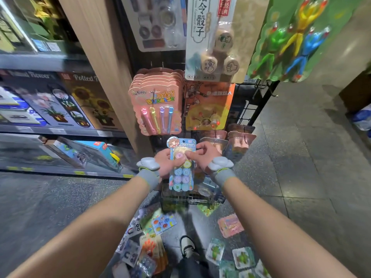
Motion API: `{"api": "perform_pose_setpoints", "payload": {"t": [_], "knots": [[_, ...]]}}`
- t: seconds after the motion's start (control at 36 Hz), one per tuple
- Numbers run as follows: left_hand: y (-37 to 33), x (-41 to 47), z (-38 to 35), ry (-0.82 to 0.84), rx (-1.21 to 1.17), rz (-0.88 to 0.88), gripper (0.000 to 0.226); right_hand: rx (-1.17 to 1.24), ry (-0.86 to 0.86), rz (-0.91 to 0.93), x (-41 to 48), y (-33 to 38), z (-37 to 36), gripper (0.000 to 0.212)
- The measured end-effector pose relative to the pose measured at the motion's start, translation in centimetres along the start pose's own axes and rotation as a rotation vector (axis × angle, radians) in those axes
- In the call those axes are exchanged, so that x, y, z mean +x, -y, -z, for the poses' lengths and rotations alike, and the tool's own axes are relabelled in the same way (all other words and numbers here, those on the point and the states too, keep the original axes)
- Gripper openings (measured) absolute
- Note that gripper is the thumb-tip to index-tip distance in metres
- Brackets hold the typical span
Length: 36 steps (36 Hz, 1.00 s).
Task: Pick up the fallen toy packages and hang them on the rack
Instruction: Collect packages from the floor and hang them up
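Both hands holding a stamp pack (181,164) upright at the rack (251,109)
Left hand (167,164) and right hand (202,157) are pinching its sides; long axis vertical, hang hole pointing up

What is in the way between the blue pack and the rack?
Nothing I can see. The left hand and right hand hold the blue pack in front of the rack, just below the pink packs. Where it hangs is hidden.

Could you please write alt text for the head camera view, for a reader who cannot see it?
A person's left hand and right hand hold a blue toy package upright before a black wire rack. Pink bubble packs hang above it, and other packages lie scattered on the floor below.
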State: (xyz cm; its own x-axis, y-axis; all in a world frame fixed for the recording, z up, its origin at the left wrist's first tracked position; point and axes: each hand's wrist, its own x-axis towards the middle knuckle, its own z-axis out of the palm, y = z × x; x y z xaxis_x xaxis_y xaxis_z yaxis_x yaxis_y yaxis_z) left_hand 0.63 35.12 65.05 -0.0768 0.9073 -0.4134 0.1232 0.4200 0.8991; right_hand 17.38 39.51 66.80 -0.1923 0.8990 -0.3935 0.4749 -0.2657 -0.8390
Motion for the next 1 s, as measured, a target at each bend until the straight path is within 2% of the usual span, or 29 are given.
{"api": "perform_pose_setpoints", "payload": {"t": [0.11, 0.28, 0.44, 0.53, 0.67, 0.81, 0.92, 0.94, 1.0], "knots": [[0.0, 0.6, -0.1, -0.012, 0.001, 0.007, 0.031, -0.008, -0.016, 0.009, 0.8, -0.5, -0.3, 0.056], [0.2, 1.8, 0.0, -0.054, 0.047, 0.031, 0.038, -0.072, -0.065, -0.021, 1.2, -0.4, -0.6, 0.043], [-0.1, 3.3, -0.3, -0.116, 0.140, 0.030, 0.029, -0.241, -0.053, -0.035, 1.1, -1.2, -1.2, 0.018], [0.0, 4.4, -0.5, -0.127, 0.191, 0.037, 0.039, -0.270, 0.000, -0.015, 1.7, -1.4, -1.6, 0.009], [0.3, 6.8, -0.2, -0.133, 0.519, 0.119, 0.053, -0.231, 0.015, -0.023, 2.9, -1.0, -2.3, 0.012], [-0.5, 7.7, -0.5, -0.192, 0.767, 0.106, 0.069, -0.193, 0.052, -0.034, 3.8, -0.6, -2.4, 0.012], [-2.1, 7.5, -0.9, -0.180, 1.045, 0.139, 0.056, -0.231, 0.058, -0.044, 4.8, -0.7, -2.4, 0.019], [-2.4, 7.5, -0.9, -0.156, 1.094, 0.143, 0.049, -0.264, 0.056, -0.043, 5.0, -0.7, -2.5, 0.025], [-2.6, 7.7, -0.7, -0.132, 1.131, 0.144, 0.047, -0.303, 0.067, -0.052, 5.3, -0.6, -2.5, 0.037]]}}
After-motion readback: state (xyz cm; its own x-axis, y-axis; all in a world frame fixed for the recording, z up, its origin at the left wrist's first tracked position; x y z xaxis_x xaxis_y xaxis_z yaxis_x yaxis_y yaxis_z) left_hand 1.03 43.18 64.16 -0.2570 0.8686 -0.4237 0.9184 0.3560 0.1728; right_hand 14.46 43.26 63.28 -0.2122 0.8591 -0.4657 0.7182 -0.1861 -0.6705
